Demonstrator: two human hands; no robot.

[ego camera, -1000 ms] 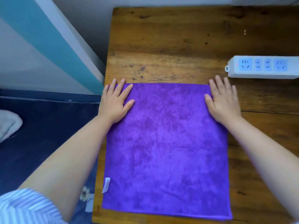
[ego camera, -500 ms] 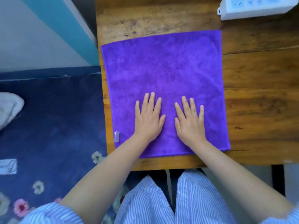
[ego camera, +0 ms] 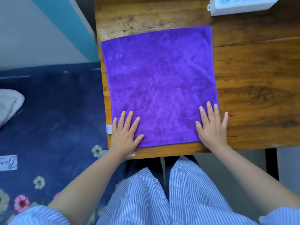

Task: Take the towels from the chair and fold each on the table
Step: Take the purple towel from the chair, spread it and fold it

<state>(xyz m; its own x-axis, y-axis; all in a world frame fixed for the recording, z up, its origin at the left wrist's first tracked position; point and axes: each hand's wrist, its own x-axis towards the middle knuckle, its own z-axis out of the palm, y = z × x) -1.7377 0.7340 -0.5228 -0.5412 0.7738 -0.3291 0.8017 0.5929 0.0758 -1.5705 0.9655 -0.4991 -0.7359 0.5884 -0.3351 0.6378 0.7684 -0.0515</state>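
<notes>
A purple microfibre towel [ego camera: 159,85] lies spread flat on the wooden table [ego camera: 253,82], its left edge running along the table's left edge and its near edge just short of the table's front edge. The left hand [ego camera: 125,135] rests palm down on the towel's near left corner, fingers straight and spread, gripping nothing. The right hand [ego camera: 211,125] lies flat on the near right corner, fingers also straight, with the little finger reaching past the towel's edge onto bare wood. A small white label [ego camera: 109,128] sticks out from the towel's left edge beside the left hand. A white power strip [ego camera: 240,4] sits at the far right of the table, apart from the towel. Left of the table lies a navy floral fabric [ego camera: 48,119], with 1 pale towel [ego camera: 9,104] resting on it.
</notes>
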